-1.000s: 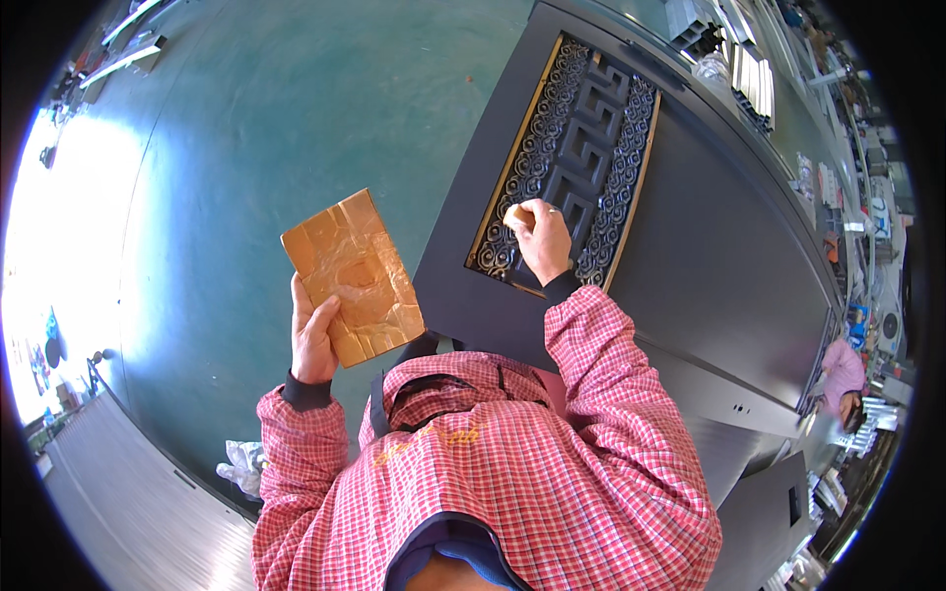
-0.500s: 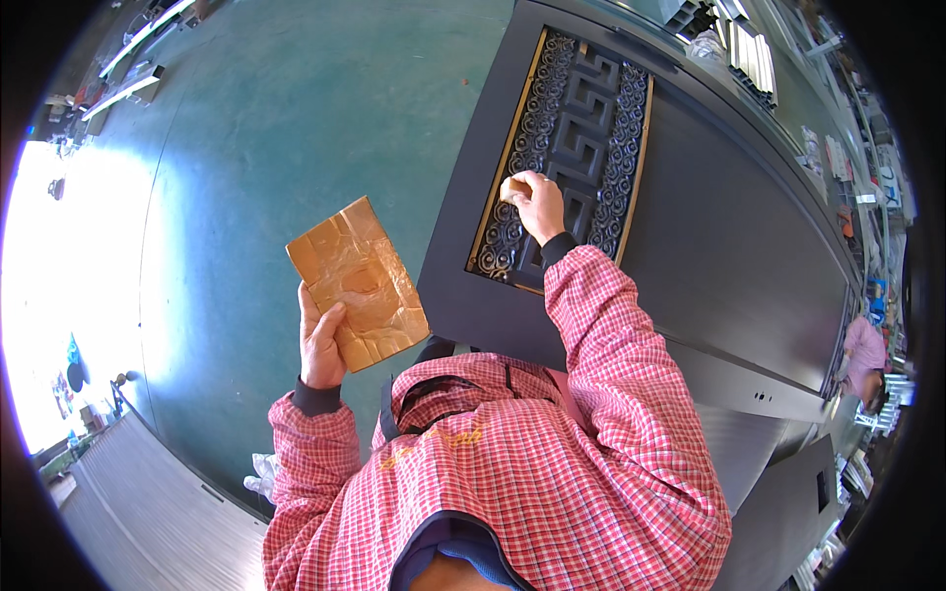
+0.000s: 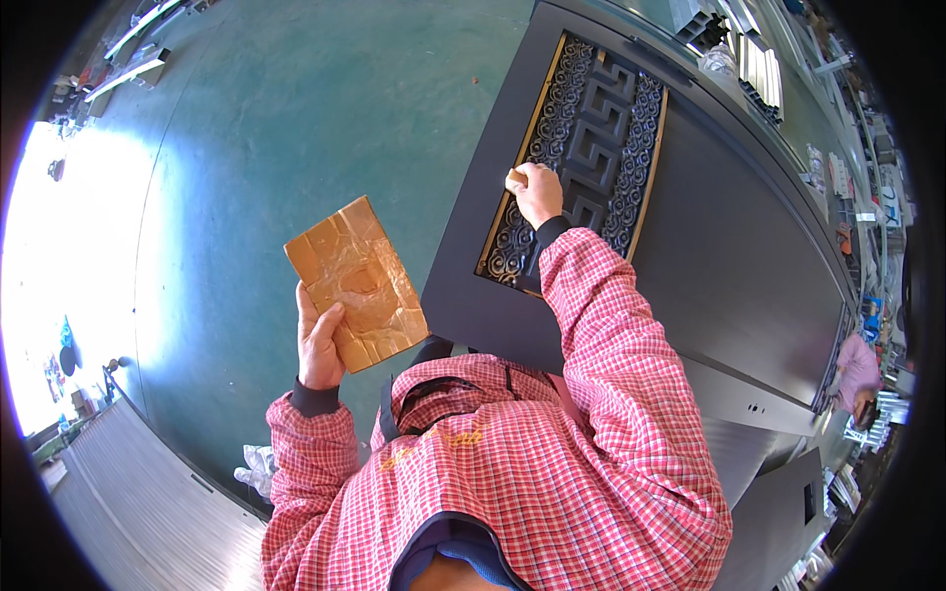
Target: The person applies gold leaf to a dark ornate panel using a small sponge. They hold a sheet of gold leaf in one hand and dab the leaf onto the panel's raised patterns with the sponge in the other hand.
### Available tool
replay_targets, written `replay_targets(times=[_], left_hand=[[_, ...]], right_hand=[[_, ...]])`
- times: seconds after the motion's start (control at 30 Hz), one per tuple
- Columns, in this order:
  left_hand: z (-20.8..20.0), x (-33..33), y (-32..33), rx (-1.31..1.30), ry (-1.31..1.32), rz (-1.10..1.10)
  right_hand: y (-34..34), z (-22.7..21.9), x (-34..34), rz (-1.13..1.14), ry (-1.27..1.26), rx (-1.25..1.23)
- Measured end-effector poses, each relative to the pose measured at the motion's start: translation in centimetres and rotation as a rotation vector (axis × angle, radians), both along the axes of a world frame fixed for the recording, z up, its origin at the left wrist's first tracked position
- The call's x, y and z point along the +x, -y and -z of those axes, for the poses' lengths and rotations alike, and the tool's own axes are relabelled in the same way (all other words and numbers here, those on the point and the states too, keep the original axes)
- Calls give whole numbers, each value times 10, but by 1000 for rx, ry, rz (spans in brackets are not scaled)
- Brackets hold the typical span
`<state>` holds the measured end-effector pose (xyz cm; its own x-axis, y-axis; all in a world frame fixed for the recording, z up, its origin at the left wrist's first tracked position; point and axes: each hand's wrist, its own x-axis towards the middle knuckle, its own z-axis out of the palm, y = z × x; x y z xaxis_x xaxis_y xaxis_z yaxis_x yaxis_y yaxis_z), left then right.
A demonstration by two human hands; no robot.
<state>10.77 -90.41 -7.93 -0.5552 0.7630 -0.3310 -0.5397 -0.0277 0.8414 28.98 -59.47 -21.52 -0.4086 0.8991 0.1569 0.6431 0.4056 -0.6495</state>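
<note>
In my left hand (image 3: 320, 340) is a flat rectangular gold-coloured board (image 3: 379, 286), creased and shiny, with a darker oval patch in its middle. My thumb lies on its face and the fingers go behind it. My right hand (image 3: 539, 195) is closed around a small tan pad (image 3: 515, 179), maybe sponge or cloth, mostly hidden by the fingers. That pad is at the left gold edge of an ornamental panel (image 3: 596, 128) with black scrolls and a raised key pattern. The panel is set in a large dark grey door (image 3: 729, 217).
Green floor (image 3: 296, 118) spreads to the left, with bright light at its far side. A ribbed metal sheet (image 3: 148, 492) lies at lower left, beside crumpled white plastic (image 3: 256, 470). Metal profiles (image 3: 759, 74) lie beyond the door. A person in pink (image 3: 855, 374) is at far right.
My right hand has shifted slightly up along the panel's left gold edge with the pad. The door appears a little further right in view. My left hand and the board hardly moved.
</note>
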Motion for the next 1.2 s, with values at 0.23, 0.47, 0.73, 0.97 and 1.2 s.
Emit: replay_targets(times=[0.23,0.47,0.73,0.97,1.2], left_hand=[[3,-5,0,6,3,10],[4,-6,0,7,3,4],[4,-4,2,17,9,9],[5,-2,4,4,-4,-11],[-2,-6,2,-6,-19,17]], right_hand=[[24,3,5,-52,89,-61],[74,2,14,-124,94,-161],[112,-9,26,-186,145,-170],[94,-25,47,-48,54,-123],[76,-35,74,70,-71,-38]])
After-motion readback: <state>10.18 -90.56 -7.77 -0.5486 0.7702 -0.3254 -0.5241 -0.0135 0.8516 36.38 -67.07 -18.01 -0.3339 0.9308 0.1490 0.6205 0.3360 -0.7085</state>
